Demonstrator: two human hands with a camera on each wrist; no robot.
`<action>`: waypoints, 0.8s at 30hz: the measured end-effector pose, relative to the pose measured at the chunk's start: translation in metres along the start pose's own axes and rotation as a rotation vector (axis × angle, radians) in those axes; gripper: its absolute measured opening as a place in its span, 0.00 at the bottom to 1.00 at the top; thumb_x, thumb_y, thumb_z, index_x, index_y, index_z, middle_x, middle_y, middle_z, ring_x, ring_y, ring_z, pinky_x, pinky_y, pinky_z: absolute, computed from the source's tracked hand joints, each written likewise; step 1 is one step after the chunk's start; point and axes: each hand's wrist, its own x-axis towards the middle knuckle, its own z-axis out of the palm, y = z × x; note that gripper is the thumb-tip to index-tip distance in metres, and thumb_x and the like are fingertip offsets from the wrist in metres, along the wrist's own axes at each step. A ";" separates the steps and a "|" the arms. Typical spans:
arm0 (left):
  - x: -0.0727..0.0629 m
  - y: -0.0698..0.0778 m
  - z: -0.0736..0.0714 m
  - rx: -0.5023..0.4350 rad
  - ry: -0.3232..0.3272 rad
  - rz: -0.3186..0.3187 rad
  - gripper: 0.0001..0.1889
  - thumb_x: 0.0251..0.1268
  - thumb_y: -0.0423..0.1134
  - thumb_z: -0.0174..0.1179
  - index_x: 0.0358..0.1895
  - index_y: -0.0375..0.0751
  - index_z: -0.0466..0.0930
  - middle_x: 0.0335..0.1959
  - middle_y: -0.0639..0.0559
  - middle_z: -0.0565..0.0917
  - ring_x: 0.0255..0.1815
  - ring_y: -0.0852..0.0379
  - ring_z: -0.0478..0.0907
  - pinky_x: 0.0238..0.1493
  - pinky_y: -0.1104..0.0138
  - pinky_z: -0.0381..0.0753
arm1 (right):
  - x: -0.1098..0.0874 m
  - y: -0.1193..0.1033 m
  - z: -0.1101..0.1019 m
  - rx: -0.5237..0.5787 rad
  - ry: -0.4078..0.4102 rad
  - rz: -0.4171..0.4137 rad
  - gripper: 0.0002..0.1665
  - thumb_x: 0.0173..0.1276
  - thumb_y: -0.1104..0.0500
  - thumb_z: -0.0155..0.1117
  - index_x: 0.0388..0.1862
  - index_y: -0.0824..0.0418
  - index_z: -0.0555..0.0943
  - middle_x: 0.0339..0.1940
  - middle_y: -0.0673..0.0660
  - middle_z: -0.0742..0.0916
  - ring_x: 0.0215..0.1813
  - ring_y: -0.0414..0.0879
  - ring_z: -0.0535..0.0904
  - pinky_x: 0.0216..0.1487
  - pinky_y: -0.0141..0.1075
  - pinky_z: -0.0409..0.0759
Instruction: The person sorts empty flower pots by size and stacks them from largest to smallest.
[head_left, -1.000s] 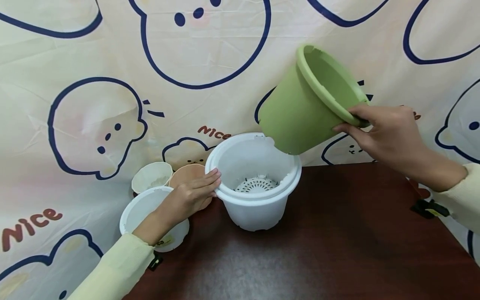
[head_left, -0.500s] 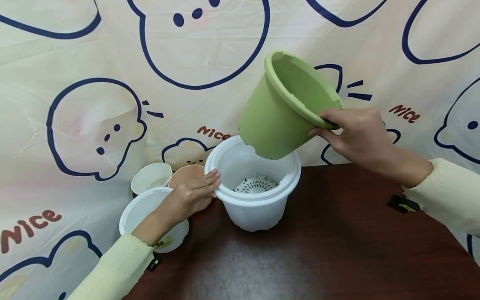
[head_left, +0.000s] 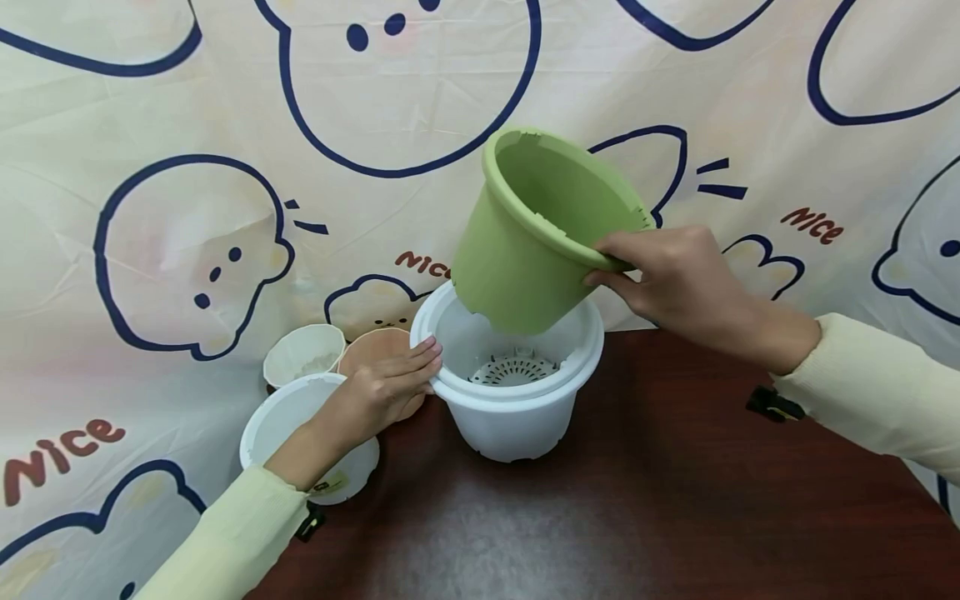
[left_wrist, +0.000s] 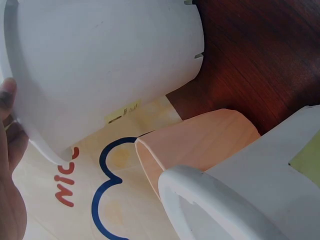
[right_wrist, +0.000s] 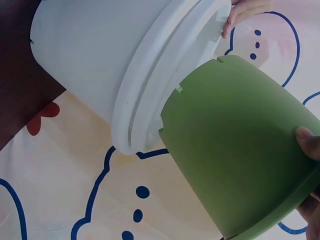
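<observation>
A white flowerpot (head_left: 512, 429) stands upright on the table, with a slotted base inside and two rims nested at the top in the right wrist view. My left hand (head_left: 378, 390) holds its left rim, fingertips over the edge. In my right hand (head_left: 678, 279) is a green flowerpot (head_left: 510, 250), pinched at its rim between thumb and fingers. That green pot hangs tilted, mouth toward the upper right, its notched base over the white pot's opening. In the right wrist view the green base (right_wrist: 200, 85) overlaps the white rim (right_wrist: 145, 95).
Left of the white pot, beside my left forearm, stand another white pot (head_left: 258, 425), a peach pot (head_left: 375, 346) and a small cream pot (head_left: 300, 354). The dark wooden table (head_left: 675, 483) meets a cartoon-printed cloth (head_left: 420, 100) at the back.
My right hand has carried the green pot left and downward, from the upper right to over the white pot's mouth. My left hand has stayed at the white rim.
</observation>
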 end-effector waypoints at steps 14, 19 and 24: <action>0.002 -0.001 0.001 -0.007 0.022 0.019 0.27 0.44 0.25 0.79 0.54 0.31 0.87 0.56 0.38 0.87 0.58 0.41 0.86 0.55 0.57 0.85 | -0.002 -0.005 0.021 -0.024 -0.049 -0.108 0.13 0.54 0.65 0.82 0.38 0.64 0.87 0.31 0.58 0.92 0.30 0.47 0.90 0.24 0.38 0.84; 0.002 0.000 0.000 -0.003 0.032 0.021 0.28 0.41 0.24 0.80 0.53 0.31 0.87 0.54 0.37 0.88 0.56 0.41 0.87 0.53 0.56 0.85 | 0.000 -0.008 0.027 -0.028 -0.077 -0.124 0.13 0.54 0.63 0.82 0.37 0.64 0.87 0.31 0.56 0.92 0.31 0.47 0.90 0.27 0.39 0.85; 0.002 0.000 0.000 -0.006 0.022 0.012 0.26 0.43 0.25 0.80 0.52 0.30 0.87 0.54 0.37 0.88 0.57 0.41 0.87 0.53 0.56 0.85 | -0.001 -0.010 0.032 -0.032 -0.095 -0.145 0.12 0.55 0.63 0.82 0.37 0.62 0.87 0.32 0.55 0.93 0.33 0.46 0.91 0.27 0.40 0.86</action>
